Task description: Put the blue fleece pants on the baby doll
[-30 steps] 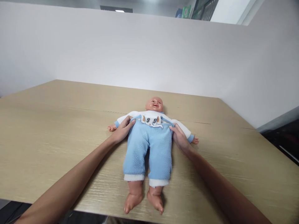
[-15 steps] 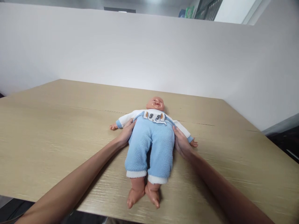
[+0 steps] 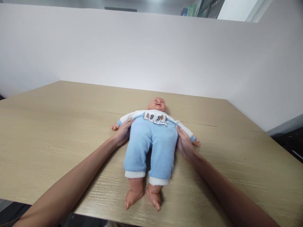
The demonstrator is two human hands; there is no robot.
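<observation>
Faceup, the doll (image 3: 152, 134) lies between left hand (image 3: 123, 133) and right hand (image 3: 185, 142).

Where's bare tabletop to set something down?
Bare table: outside the left forearm, outside the right forearm, and the far strip between doll and wall. Crowded: centre, where the left hand and right hand flank the doll.

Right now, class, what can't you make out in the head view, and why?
All in the head view:
Doll: back hidden by its own body, face-up on the table.
Left hand and right hand: some fingertips hidden by the blue trousers.
Dark object, far right: cut off by the picture's edge.
Green item: blurred, its base hidden by the pale wall.
</observation>
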